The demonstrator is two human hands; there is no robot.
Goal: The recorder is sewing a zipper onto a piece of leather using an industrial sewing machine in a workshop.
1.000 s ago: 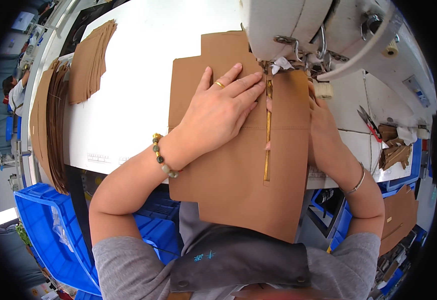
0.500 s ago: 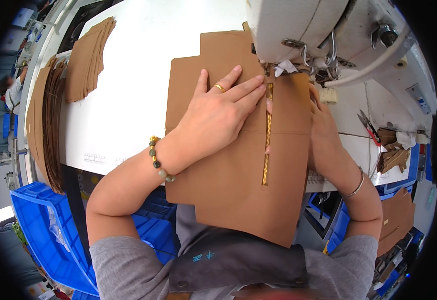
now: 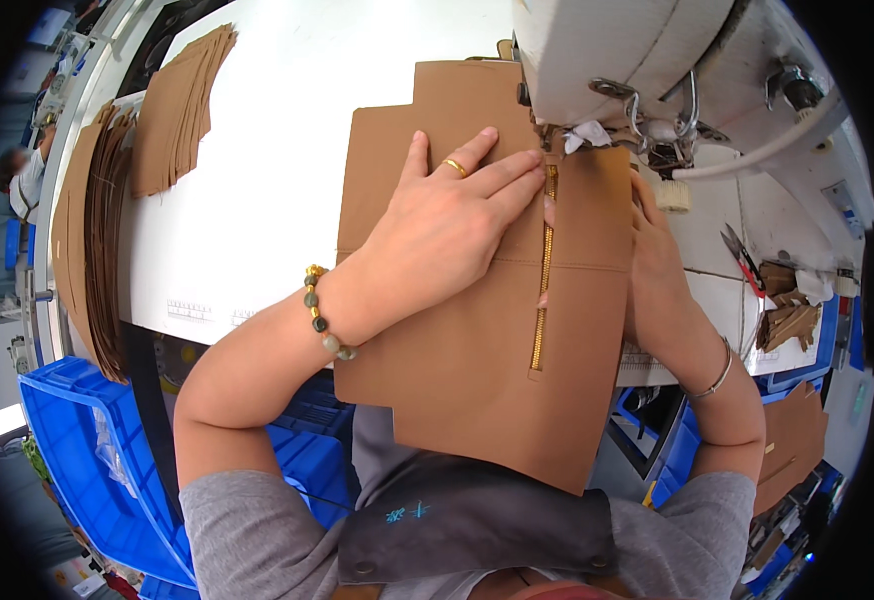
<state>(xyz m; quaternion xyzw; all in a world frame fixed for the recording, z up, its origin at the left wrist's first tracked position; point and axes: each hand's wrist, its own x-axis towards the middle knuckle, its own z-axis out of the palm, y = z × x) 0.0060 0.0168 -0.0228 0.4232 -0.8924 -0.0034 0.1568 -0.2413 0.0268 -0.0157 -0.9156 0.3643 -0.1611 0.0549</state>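
A flat brown panel [image 3: 477,400], seemingly leather-like, with stepped corners lies under the sewing machine's needle area [image 3: 549,140]. A gold-toothed zipper [image 3: 548,250] shows in a long narrow slot in it, its upper end just below the needle area. My left hand [image 3: 452,220] rests palm down on the panel left of the zipper, fingers spread, fingertips close to the slot's top. Along the panel's right edge lies my right hand [image 3: 657,265], its fingers stretched out and partly hidden by the panel. Small skin-coloured patches show in the slot; I cannot tell what they are.
The white sewing machine [image 3: 607,60] overhangs the table [image 3: 277,130]. Brown pieces are stacked at the left [image 3: 182,120], with a thicker bundle [image 3: 97,240] beside them. Thread snips [image 3: 744,262] and brown scraps [image 3: 789,315] lie at the right. A blue crate [image 3: 87,450] stands lower left.
The view has shifted slightly, so machine, panel and hands appear a little farther right. Both hands keep about the same place on the panel.
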